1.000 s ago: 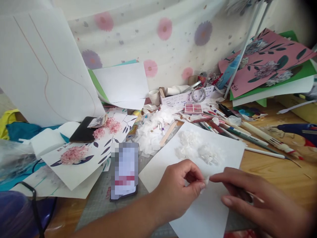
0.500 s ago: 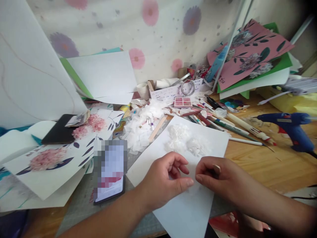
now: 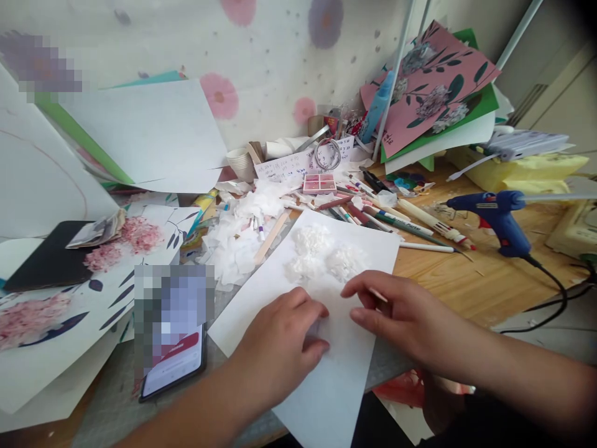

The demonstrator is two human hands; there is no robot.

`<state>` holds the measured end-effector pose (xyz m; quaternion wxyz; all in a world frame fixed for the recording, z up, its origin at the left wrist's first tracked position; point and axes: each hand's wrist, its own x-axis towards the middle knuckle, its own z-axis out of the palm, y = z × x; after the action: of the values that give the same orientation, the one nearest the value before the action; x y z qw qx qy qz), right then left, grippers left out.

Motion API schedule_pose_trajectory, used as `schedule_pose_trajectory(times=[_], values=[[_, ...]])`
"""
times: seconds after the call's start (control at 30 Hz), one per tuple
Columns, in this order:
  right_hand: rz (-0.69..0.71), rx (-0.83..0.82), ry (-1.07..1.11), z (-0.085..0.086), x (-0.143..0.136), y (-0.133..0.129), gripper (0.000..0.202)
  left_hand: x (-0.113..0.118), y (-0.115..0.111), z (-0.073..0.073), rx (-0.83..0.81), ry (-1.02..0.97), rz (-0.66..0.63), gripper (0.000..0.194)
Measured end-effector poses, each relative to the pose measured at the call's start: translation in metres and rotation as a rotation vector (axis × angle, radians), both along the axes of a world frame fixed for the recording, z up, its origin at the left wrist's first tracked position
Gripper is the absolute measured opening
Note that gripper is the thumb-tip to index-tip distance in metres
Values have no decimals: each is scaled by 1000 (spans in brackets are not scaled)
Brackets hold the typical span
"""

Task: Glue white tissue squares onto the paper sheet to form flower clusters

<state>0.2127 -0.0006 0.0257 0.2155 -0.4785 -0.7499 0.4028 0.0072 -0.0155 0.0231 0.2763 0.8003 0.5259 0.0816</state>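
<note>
Both of my hands rest on a white sheet (image 3: 380, 244) that lies on a grey cutting mat. My left hand (image 3: 280, 348) has its fingers curled down against the paper; whether they pinch anything is hidden. My right hand (image 3: 396, 314) lies just to the right, fingertips nearly touching the left, with a thin pale stick (image 3: 375, 294) between its fingers. Just beyond the fingers, fluffy white tissue flowers (image 3: 321, 255) are stuck on the sheet.
A phone (image 3: 175, 364) lies left of the sheet. A heap of white tissue scraps (image 3: 237, 239) and a sheet with pink flowers (image 3: 135, 233) sit further left. Pens and pencils (image 3: 401, 221), a pink palette (image 3: 319, 183) and a blue glue gun (image 3: 499, 214) lie to the right.
The view has swung to the right, bringing the glue gun into sight. My hands have come down from pinching a small white scrap between them to lying on the sheet nearer the tissue flowers.
</note>
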Motion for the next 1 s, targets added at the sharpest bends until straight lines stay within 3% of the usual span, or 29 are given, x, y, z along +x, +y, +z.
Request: schedule_pose_trajectory(times=[0.17, 0.27, 0.37, 0.57, 0.77, 1.0], values=[[41, -103, 168, 20, 19, -2, 36, 2, 0, -4, -5, 48, -23, 8], [23, -106, 155, 25, 29, -6, 45, 2, 1, -4, 15, 28, -24, 11], [-40, -95, 148, 21, 31, -10, 43, -1, 1, -4, 48, 17, -25, 12], [-14, -119, 306, -4, 22, -14, 22, -3, -1, -6, 86, 29, 34, 13], [122, 177, 287, -11, 16, -24, 8, -3, -1, -7, 178, 51, 84, 11], [222, 474, 209, -9, 5, -25, 29, -21, 19, 4, 147, 114, -6, 12]])
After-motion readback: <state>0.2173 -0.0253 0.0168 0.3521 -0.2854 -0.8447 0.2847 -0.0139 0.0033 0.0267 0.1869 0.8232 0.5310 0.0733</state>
